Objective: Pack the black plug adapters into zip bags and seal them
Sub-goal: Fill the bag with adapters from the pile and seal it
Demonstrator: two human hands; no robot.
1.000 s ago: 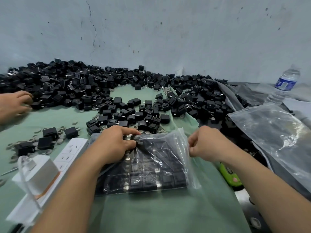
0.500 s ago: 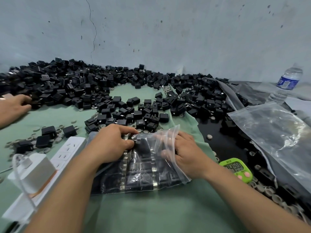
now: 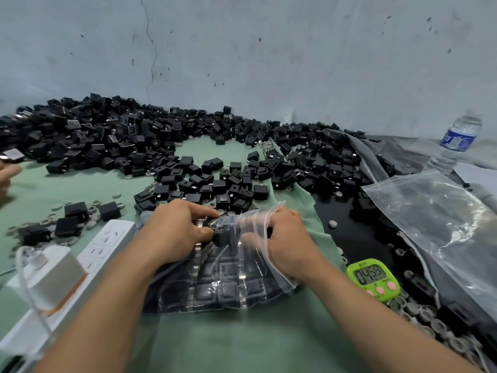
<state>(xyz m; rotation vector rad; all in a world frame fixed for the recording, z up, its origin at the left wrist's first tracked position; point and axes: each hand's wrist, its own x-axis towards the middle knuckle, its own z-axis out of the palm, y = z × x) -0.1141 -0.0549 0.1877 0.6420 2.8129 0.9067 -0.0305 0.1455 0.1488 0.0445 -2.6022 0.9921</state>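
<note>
Surface near me: one pale green cloth (image 3: 242, 343) spread flat. At its right edge a black surface (image 3: 357, 238) shows.
Zip bag: one clear plastic zip bag (image 3: 215, 286) lies on the cloth between my forearms, its mouth pointing away from me and unsealed. Black adapters sit in rows inside, but glare stops me counting them.
My left hand (image 3: 174, 232): the thumb and curled fingers pinch one black plug adapter (image 3: 224, 235) right at the bag's mouth.
My right hand (image 3: 289, 246): the fingers are curled into the bag's mouth and grip the film, showing through the plastic.
Left of me: one white power strip (image 3: 107, 246) with one white charger block (image 3: 51, 273) plugged in.
Right of me: one lime-green digital timer (image 3: 372, 278) with pink buttons, beside grey round caps (image 3: 430, 321) too many to count.
Further right: one large clear plastic bag (image 3: 443, 224), crumpled.
Loose adapters: four lie apart, just left of the power strip.
Heap: a long heap of black plug adapters (image 3: 161, 135) lies along the wall's foot, far too many to count.
Left edge: another person's hand (image 3: 6, 173), only partly in view.
Far right: one clear plastic water bottle (image 3: 457, 138) with a blue label, upright.
Room: a pale blue-grey wall (image 3: 295, 49), speckled, with one thin crack.
</note>
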